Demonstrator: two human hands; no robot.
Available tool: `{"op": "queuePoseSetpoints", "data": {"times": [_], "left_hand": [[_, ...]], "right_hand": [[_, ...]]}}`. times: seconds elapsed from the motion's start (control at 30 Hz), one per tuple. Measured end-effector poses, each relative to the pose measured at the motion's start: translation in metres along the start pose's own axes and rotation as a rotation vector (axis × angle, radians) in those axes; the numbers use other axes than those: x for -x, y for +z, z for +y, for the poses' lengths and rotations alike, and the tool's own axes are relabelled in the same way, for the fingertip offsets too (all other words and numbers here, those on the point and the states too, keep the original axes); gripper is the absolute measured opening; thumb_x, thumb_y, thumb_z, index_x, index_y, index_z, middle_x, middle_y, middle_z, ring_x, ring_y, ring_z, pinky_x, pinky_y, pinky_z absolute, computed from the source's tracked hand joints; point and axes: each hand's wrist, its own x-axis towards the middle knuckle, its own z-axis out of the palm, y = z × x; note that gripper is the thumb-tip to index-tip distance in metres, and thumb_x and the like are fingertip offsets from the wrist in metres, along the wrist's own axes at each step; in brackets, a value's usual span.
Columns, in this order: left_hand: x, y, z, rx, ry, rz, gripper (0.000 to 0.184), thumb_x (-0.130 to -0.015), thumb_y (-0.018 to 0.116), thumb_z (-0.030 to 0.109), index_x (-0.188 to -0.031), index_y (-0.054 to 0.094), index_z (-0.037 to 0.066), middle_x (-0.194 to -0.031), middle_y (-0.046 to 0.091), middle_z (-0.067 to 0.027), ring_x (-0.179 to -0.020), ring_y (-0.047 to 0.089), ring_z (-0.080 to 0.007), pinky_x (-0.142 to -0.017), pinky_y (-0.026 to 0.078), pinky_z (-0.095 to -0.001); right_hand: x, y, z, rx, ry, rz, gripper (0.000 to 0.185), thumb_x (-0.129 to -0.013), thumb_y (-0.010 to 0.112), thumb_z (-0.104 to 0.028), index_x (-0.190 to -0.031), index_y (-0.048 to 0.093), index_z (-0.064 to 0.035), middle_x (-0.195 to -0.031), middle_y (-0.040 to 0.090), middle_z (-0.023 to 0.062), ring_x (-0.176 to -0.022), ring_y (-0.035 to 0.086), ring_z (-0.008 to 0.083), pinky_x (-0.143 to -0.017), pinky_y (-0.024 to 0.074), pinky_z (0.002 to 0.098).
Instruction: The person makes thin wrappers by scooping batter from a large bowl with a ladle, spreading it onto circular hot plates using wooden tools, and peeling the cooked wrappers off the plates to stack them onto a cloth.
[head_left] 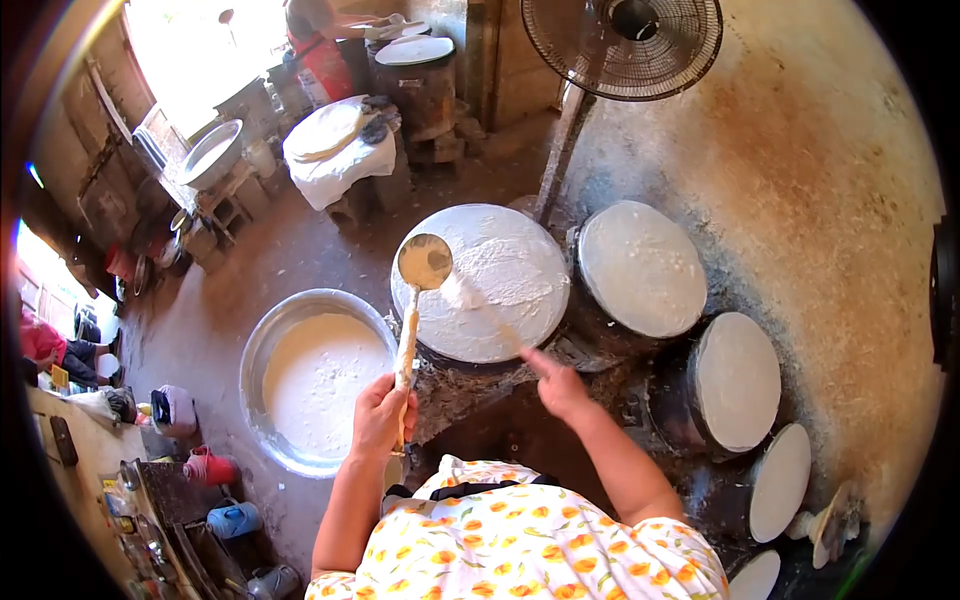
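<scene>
My left hand (380,415) is wrapped round the long wooden handle of a ladle (425,262). The ladle's round bowl is raised over the left part of a wide drum top (520,255) coated with white batter. In my closed right hand (562,390) is a stick-like tool (495,322), smeared by motion. Its whitish far end is over the same coated top, where the batter looks rough and uneven; whether it touches cannot be made out. Left of the drum stands a large metal basin (262,330) holding white liquid batter.
More round white-topped drums (640,268) curve along the wall to my right. A fan (635,50) on a post stands behind them. Beyond, a cloth-covered stand (345,170) bears flat round sheets, and a person in a red apron (322,70) works. Kettles (235,518) sit lower left.
</scene>
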Motion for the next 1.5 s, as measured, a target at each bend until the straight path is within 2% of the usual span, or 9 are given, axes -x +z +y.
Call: {"op": "queuePoseSetpoints", "data": {"times": [0.13,0.37,0.43,0.67,1.03,1.1,1.2,1.3,1.5], "left_hand": [[-0.003,0.000,0.001,-0.011,-0.009,0.032,0.014,-0.090,0.047,0.012,-0.079,0.051,0.004,-0.055,0.049,-0.0031,-0.040,0.045,-0.0112,-0.036,0.037,-0.0244],[-0.015,0.001,0.002,-0.031,-0.032,0.089,0.012,-0.088,0.047,0.010,-0.080,0.052,0.003,-0.059,0.050,-0.0025,-0.041,0.045,-0.0096,-0.036,0.037,-0.0240],[-0.018,-0.003,-0.001,-0.050,-0.029,0.071,0.010,-0.087,0.047,0.009,-0.080,0.052,0.003,-0.063,0.052,-0.0023,-0.043,0.047,-0.0086,-0.035,0.038,-0.0238],[-0.015,0.002,-0.001,-0.177,-0.042,0.075,0.011,-0.086,0.046,0.008,-0.078,0.053,0.003,-0.061,0.052,-0.0023,-0.043,0.047,-0.0086,-0.035,0.038,-0.0241],[0.011,0.009,0.002,-0.393,-0.150,0.031,0.012,-0.085,0.045,0.006,-0.074,0.049,0.002,-0.052,0.048,-0.0045,-0.037,0.043,-0.0131,-0.034,0.035,-0.0281],[0.023,0.017,-0.004,-0.231,-0.228,0.078,0.009,-0.086,0.044,0.005,-0.079,0.049,0.001,-0.060,0.049,-0.0051,-0.042,0.046,-0.0133,-0.034,0.036,-0.0280],[0.035,-0.002,0.002,0.121,-0.294,0.088,0.006,-0.086,0.044,0.004,-0.087,0.048,0.000,-0.067,0.050,-0.0062,-0.046,0.045,-0.0119,-0.034,0.036,-0.0262],[0.054,-0.029,0.012,0.452,-0.249,-0.013,0.011,-0.086,0.044,0.004,-0.095,0.048,0.000,-0.072,0.050,-0.0069,-0.047,0.043,-0.0101,-0.035,0.035,-0.0240],[0.057,-0.047,0.005,0.758,-0.255,-0.155,0.029,-0.090,0.041,0.008,-0.116,0.046,-0.004,-0.075,0.047,-0.0064,-0.048,0.040,-0.0081,-0.037,0.037,-0.0215]], "right_hand": [[-0.055,-0.030,0.020,-0.023,0.099,0.156,0.062,-0.076,0.041,0.009,-0.131,0.051,-0.0165,-0.118,0.058,0.0226,-0.111,0.058,0.0276,-0.092,0.0442,0.0299],[0.011,-0.023,0.020,-0.071,-0.299,-0.063,0.061,-0.078,0.044,0.002,-0.130,0.050,-0.0293,-0.112,0.060,0.0203,-0.100,0.060,0.0364,-0.085,0.0487,0.0371],[0.044,-0.038,0.015,0.024,0.032,-0.190,0.060,-0.078,0.043,0.003,-0.130,0.051,-0.0277,-0.117,0.060,0.0168,-0.104,0.060,0.0323,-0.088,0.0481,0.0337],[0.076,-0.003,0.038,-0.178,0.068,0.142,0.060,-0.078,0.042,0.005,-0.131,0.051,-0.0222,-0.121,0.059,0.0139,-0.106,0.061,0.0263,-0.088,0.0474,0.0304],[0.095,0.049,0.019,-0.521,0.148,-0.062,0.061,-0.078,0.041,0.011,-0.134,0.047,-0.0097,-0.137,0.048,0.0076,-0.126,0.045,0.0176,-0.101,0.0361,0.0257],[0.097,0.057,-0.008,-0.646,0.439,-0.229,0.063,-0.079,0.040,0.011,-0.136,0.047,-0.0144,-0.106,0.060,0.0011,-0.088,0.055,0.0088,-0.077,0.0450,0.0214],[0.095,0.046,-0.027,-0.811,0.443,-0.294,0.064,-0.080,0.042,0.010,-0.136,0.047,-0.0207,-0.076,0.051,-0.0059,-0.059,0.038,0.0021,-0.053,0.0374,0.0182],[0.085,0.028,-0.038,-0.385,-0.089,0.052,0.056,-0.082,0.045,0.008,-0.131,0.052,-0.0178,-0.087,0.065,-0.0006,-0.065,0.058,0.0118,-0.057,0.0473,0.0270],[0.060,0.008,-0.065,0.095,-0.366,0.299,0.053,-0.081,0.049,0.006,-0.130,0.052,-0.0152,-0.096,0.065,0.0163,-0.078,0.065,0.0196,-0.066,0.0505,0.0321]]}}
